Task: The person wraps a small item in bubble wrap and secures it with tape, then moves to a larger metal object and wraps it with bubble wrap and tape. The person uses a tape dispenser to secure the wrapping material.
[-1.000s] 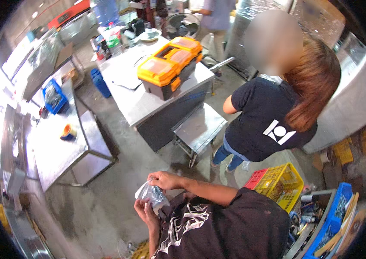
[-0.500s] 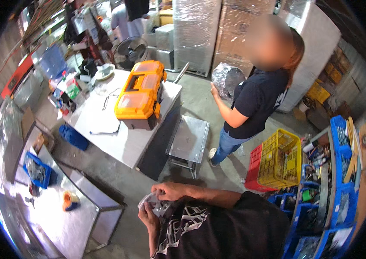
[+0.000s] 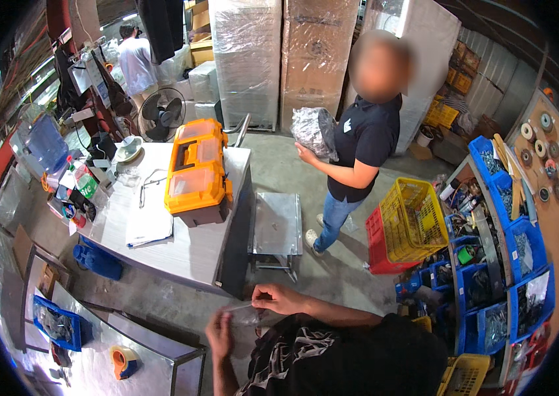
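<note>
A small clear plastic bag [image 3: 245, 315] stretches between my two hands in front of my dark shirt. My right hand [image 3: 278, 298] pinches one edge of it between thumb and fingertips. My left hand [image 3: 220, 333], lower and to the left, grips the other side with bent fingers. Whatever the bag contains is too faint to make out. Beyond my hands stands a white-topped desk [image 3: 111, 211] bearing an orange and dark toolbox [image 3: 198, 173] and some papers [image 3: 149, 228].
Ahead on the right a person [image 3: 365, 145] holds a plastic-wrapped bundle [image 3: 313, 132]. A metal stool [image 3: 277, 224] stands by the desk. To the right are stacked crates [image 3: 414, 221] and blue parts bins [image 3: 523, 247]. On the left, a metal table [image 3: 94, 373] carries a tape roll [image 3: 123, 362].
My hands have moved apart, drawing the plastic bag out between them. My view has tilted up and shifted right. The person opposite has turned toward me with the bundle.
</note>
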{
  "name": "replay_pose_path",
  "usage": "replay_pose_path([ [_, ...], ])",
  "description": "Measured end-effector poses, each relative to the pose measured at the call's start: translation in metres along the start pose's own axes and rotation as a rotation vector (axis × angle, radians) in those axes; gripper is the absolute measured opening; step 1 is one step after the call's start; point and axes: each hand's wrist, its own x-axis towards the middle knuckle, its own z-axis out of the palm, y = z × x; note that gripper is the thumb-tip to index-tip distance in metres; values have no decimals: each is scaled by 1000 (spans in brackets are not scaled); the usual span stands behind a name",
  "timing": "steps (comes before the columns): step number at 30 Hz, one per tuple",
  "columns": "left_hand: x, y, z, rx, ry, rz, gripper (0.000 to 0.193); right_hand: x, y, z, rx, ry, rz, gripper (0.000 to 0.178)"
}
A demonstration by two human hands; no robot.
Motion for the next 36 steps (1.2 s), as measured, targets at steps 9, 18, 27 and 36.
replay_pose_path([
  [9,-59,84,-251,170,1165,587,54,-56,25,-7,-100,122,24,12],
  [18,-106,7,-54,-107,-14,-88,83,-69,-10,55,291,62,-92,16],
  [27,-74,-10,-13,-598,-616,-372,26,-76,-38,78,787,298,-62,17],
  [36,-29,-42,-75,-284,-552,-317,25,-41,-20,108,499,601,11,14],
])
